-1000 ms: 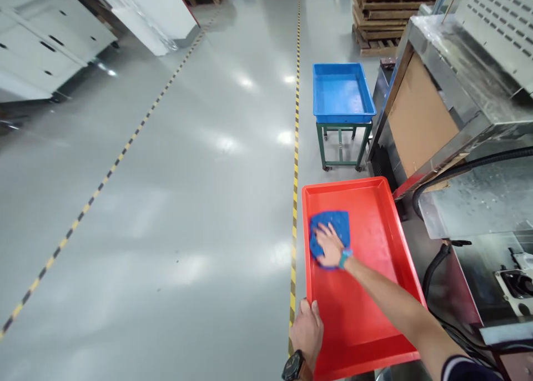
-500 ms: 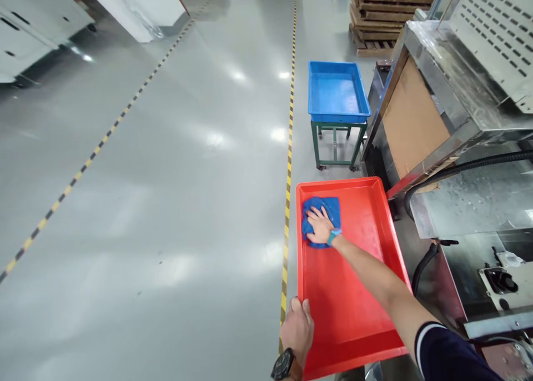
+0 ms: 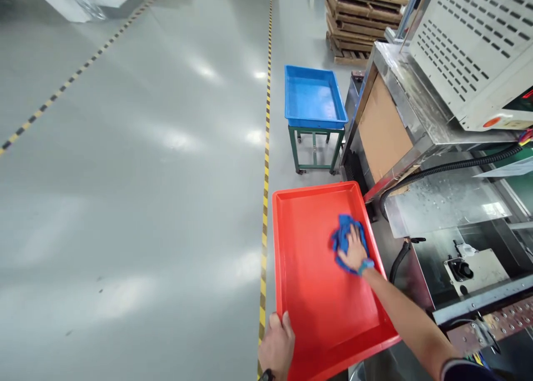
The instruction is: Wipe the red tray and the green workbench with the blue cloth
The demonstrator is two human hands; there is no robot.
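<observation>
The shiny grey floor fills most of the view, with a yellow and black striped line running along it. On the right stands a big silver metal machine with a white box full of vent holes on top and a brown cardboard panel on its side. A black hose curves across it. Far back sits a stack of brown wooden pallets. Closer is a flat blue plastic tray on a small green metal cart. Right in front is a big flat red plastic tray, just beside the machine. The left hand grips the tray's near left corner, thumb on top of the rim. The right hand lies flat, fingers spread, pressing down on a small crumpled blue cloth. The cloth lies inside the red tray, close to its right wall. A thin teal band wraps the right wrist.
</observation>
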